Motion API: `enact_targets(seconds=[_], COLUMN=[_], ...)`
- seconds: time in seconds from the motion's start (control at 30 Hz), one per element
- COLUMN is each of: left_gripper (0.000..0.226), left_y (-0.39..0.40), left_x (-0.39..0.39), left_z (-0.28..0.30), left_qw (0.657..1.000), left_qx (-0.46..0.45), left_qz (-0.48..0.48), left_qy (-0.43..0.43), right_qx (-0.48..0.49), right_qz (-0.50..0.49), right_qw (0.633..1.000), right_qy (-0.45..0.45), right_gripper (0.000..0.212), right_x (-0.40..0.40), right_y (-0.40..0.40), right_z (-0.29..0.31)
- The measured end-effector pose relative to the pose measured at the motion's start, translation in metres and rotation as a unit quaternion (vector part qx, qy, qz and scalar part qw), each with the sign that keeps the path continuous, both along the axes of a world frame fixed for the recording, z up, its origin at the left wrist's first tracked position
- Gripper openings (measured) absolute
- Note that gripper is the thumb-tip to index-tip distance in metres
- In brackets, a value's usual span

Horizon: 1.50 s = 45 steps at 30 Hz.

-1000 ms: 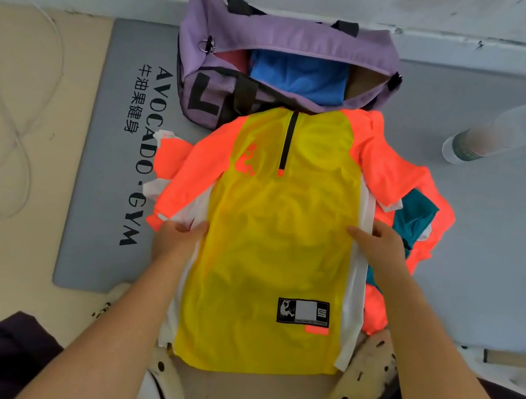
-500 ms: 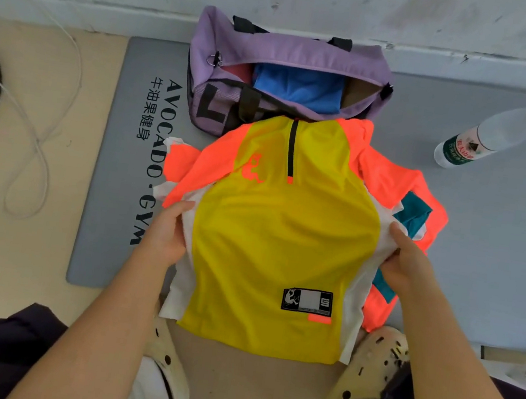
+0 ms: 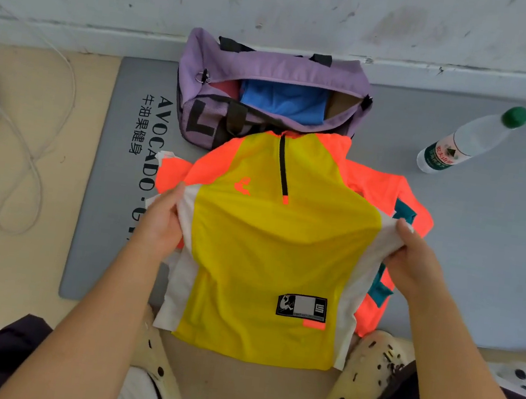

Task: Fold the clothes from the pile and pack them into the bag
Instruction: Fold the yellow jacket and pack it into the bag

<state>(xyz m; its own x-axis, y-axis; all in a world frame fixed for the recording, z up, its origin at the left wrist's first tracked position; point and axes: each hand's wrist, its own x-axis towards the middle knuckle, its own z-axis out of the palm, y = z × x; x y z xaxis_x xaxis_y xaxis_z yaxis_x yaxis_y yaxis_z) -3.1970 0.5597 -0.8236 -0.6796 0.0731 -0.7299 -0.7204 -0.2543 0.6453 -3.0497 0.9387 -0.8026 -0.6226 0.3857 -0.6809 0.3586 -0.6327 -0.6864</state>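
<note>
Yellow, orange and white zip-neck sports top (image 3: 273, 261) hangs spread between the person's two hands, front side up, its hem falling between a pair of cream perforated clogs (image 3: 362, 373). The left hand (image 3: 160, 222) comes in from the lower left with the forearm angled up toward the garment; its fingers (image 3: 171, 197) are curled round the white side panel, thumb on top, bunching the cloth. The right hand (image 3: 414, 256) mirrors it from the lower right, fingers clamped on the opposite white panel, the fabric gathered under the thumb. Beyond the fingertips, an open lilac fabric duffel bag (image 3: 272, 66) sits by the wall on a grey gym mat (image 3: 481, 261) with a folded blue garment (image 3: 281, 101) inside. Under the top and past the right fingers lies the rest of the pile, an orange and teal garment (image 3: 410, 215). A clear plastic water bottle with a green cap (image 3: 470, 139) lies on the mat, well beyond the right hand.

A second ago both hands lay flat on the top's sides, pressing it onto the pile; since then they have closed on the panels and lifted the garment, pulling its sides outward.
</note>
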Motion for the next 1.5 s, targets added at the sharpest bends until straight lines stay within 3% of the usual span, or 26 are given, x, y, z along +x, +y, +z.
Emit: enact_targets(seconds=[0.1,0.2,0.27,0.33,0.43,0.53,0.77,0.87,0.93,1.03,1.13,1.23,1.3,1.4,1.5], left_gripper=[0.04,0.041,0.033,0.024,0.038,0.029,0.005,0.04,0.064,0.072,0.047,0.029,0.03,0.023,0.017], left_y=[-0.003,0.002,0.0,-0.006,-0.016,-0.016,-0.005,-0.009,-0.011,-0.011,-0.009,-0.009,-0.011,-0.014,-0.009], left_x=[-0.001,0.003,0.002,-0.004,-0.017,-0.022,-0.005,0.0,0.001,0.003,0.004,-0.007,-0.019,-0.026,-0.018], left_z=[0.004,0.002,0.004,0.01,0.026,0.027,0.006,-0.009,-0.011,-0.012,-0.012,-0.001,0.008,0.015,0.014], left_qw=[0.997,0.974,0.961,0.974,0.986,0.987,0.984,0.945,0.899,0.861,0.889,0.964,0.985,0.969,0.95], left_qx=[-0.01,-0.17,-0.254,-0.215,-0.137,-0.14,-0.126,-0.207,-0.258,-0.278,-0.289,-0.221,-0.156,-0.231,-0.253], left_qz=[-0.071,-0.144,-0.112,-0.036,0.012,-0.009,-0.122,-0.253,-0.354,-0.425,-0.353,-0.119,0.004,-0.051,-0.16], left_qy=[-0.029,-0.044,-0.005,0.055,0.098,0.076,0.01,-0.017,-0.024,-0.031,0.035,0.088,0.077,0.073,0.092], right_qx=[0.016,0.084,0.121,0.157,0.202,0.213,0.199,0.214,0.223,0.268,0.308,0.329,0.322,0.311,0.307], right_qz=[0.037,0.07,0.077,0.044,0.01,0.022,0.098,0.106,0.134,0.234,0.265,0.137,0.077,0.111,0.162], right_qw=[0.999,0.99,0.985,0.982,0.976,0.974,0.968,0.962,0.954,0.915,0.886,0.925,0.94,0.942,0.934], right_qy=[-0.017,-0.087,-0.093,-0.092,-0.079,-0.076,-0.119,-0.135,-0.149,-0.192,-0.222,-0.136,-0.08,-0.053,-0.08], right_gripper=[0.037,0.036,0.033,0.029,0.016,0.005,0.003,0.006,0.022,0.041,0.049,0.059,0.054,0.022,0.016], right_x=[-0.004,-0.001,0.001,0.002,0.0,-0.004,-0.004,-0.003,-0.004,-0.006,-0.005,-0.007,-0.012,-0.017,-0.014], right_y=[0.005,0.005,0.006,0.012,0.022,0.023,0.001,-0.004,-0.005,-0.005,-0.004,0.003,0.008,0.009,0.006], right_z=[0.005,-0.002,-0.003,-0.001,0.005,0.007,-0.004,-0.011,-0.014,-0.015,-0.016,-0.008,0.001,0.011,0.013])
